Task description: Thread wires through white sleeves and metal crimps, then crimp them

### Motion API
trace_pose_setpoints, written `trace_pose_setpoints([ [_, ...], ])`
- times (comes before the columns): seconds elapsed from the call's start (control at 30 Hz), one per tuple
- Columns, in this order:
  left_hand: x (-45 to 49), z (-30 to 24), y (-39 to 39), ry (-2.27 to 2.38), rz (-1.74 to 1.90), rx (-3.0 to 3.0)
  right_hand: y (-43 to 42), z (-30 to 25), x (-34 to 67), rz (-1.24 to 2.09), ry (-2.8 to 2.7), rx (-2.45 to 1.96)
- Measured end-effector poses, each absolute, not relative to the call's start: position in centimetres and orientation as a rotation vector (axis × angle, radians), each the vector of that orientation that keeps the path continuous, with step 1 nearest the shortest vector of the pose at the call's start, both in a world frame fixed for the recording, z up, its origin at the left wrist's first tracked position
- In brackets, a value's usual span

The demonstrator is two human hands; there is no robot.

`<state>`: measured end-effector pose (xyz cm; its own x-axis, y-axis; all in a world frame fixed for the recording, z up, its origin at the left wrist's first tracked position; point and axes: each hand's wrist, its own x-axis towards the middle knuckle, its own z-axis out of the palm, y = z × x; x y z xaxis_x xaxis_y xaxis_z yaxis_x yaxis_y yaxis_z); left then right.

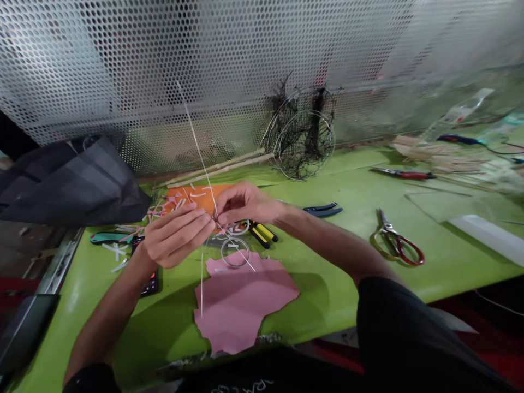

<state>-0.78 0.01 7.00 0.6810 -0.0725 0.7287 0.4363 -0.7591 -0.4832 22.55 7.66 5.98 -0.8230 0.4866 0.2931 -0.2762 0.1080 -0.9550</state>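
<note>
My left hand (178, 234) and my right hand (245, 204) meet over the middle of the bench, fingertips pinched together. Between them are thin white rods (195, 136) that cross at the fingertips. One long rod slants up and to the left; two shorter ends point down, one nearly straight and one to the right. Fingers hide the crossing itself. Below lies an irregular piece of pink sheet (245, 305) with torn-looking edges. A ring of silvery wire (223, 256) rests at its upper edge. Yellow-and-black handles (264, 234) stick out beyond my right wrist.
On the green bench (319, 305), an orange sheet (174, 191) bears white and pink scraps. Nearby are a phone (152, 286), a teal-handled tool (110, 238), dark pliers (323, 210) and red-handled scissors (403, 245). Behind stand wire hoops with black netting (303, 142) and a perforated panel (229, 60).
</note>
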Motion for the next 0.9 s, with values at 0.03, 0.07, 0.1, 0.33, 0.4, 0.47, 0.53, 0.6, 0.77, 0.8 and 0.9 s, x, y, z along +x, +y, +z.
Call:
trace_pose_setpoints([
  [0.03,-0.8,6.8,0.1,-0.293,-1.025,-2.245,7.7,5.9,22.5,1.723,-1.850,-0.171],
  [0.07,-0.8,6.6,0.1,-0.315,-1.057,-2.255,7.6,5.8,22.4,1.642,-1.864,-0.141],
  [0.1,-0.9,6.3,0.3,-0.338,-1.103,-2.262,7.5,5.7,22.4,1.536,-1.877,-0.113],
  [0.33,0.3,4.6,1.1,-0.468,-1.451,-2.222,6.5,4.6,21.8,0.781,-1.825,0.086],
  [0.4,1.1,4.5,0.9,-0.527,-1.519,-2.205,6.5,4.3,21.7,0.636,-1.794,0.089],
  [0.47,1.9,4.6,0.8,-0.596,-1.571,-2.206,6.7,4.0,21.8,0.416,-1.779,0.071],
  [0.53,2.5,4.5,0.8,-0.677,-1.615,-2.217,6.9,3.5,21.9,0.195,-1.771,0.047],
  [0.6,2.7,4.4,1.0,-0.731,-1.638,-2.222,7.3,3.0,21.8,0.067,-1.756,0.020],
  [0.77,1.4,4.0,2.4,-0.606,-1.487,-2.195,7.9,1.8,21.4,0.360,-1.697,-0.123],
  [0.8,1.0,3.9,2.6,-0.535,-1.423,-2.196,7.9,1.8,21.4,0.460,-1.710,-0.150],
  [0.9,0.4,3.8,3.0,-0.439,-1.331,-2.198,7.7,1.9,21.6,0.592,-1.769,-0.169],
])
